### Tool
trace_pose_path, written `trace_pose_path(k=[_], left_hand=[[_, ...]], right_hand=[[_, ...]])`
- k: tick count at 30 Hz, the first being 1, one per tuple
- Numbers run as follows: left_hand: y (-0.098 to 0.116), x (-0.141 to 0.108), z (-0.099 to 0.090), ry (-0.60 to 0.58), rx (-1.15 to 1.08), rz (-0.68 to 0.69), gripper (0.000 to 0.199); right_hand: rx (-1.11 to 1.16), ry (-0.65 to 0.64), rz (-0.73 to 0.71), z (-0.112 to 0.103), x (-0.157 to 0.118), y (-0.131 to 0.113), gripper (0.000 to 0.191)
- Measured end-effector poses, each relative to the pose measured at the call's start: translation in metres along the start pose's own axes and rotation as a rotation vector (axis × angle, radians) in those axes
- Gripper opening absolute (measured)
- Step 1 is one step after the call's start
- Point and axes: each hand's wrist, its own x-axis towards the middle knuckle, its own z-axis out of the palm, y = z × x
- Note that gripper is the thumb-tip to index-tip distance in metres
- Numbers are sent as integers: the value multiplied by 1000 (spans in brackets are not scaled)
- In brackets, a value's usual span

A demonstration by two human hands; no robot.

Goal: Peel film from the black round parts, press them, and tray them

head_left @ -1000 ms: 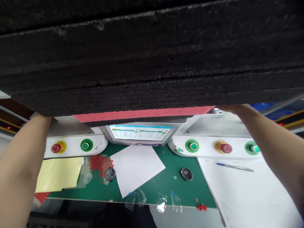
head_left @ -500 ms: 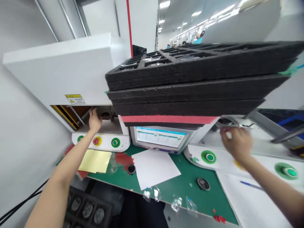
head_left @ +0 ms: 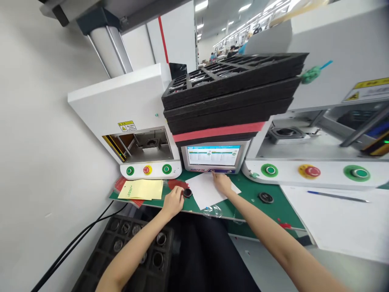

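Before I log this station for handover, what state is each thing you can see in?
Monitor: screen lit
Left hand: beside the dark round piece, contact unclear
Right hand: over white paper, at monitor's lower edge
Upper black trays: stacked
Lower black tray: partly filled
Watch-like piece: lying flat
Pen: lying on papers
Red buttons: pressed or not, unclear

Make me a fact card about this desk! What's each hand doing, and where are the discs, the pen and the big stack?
left hand: fingertips at the left disc; grip unclear
right hand: fingertips at the monitor's lower edge
right disc: flat on the green desk
pen: on white paper, far right
stack: black layers, one pink, above the monitor
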Motion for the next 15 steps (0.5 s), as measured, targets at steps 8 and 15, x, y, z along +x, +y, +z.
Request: trace_pose_path(k=[8,15], left_hand=[[23,20,13,-132,-39,46,37],[13,35,21,-220,-247,3,26]], right_hand=[[151,-41,43,-16,-4,-10,34],[377,-108,-82,-26,-34,-12,30]])
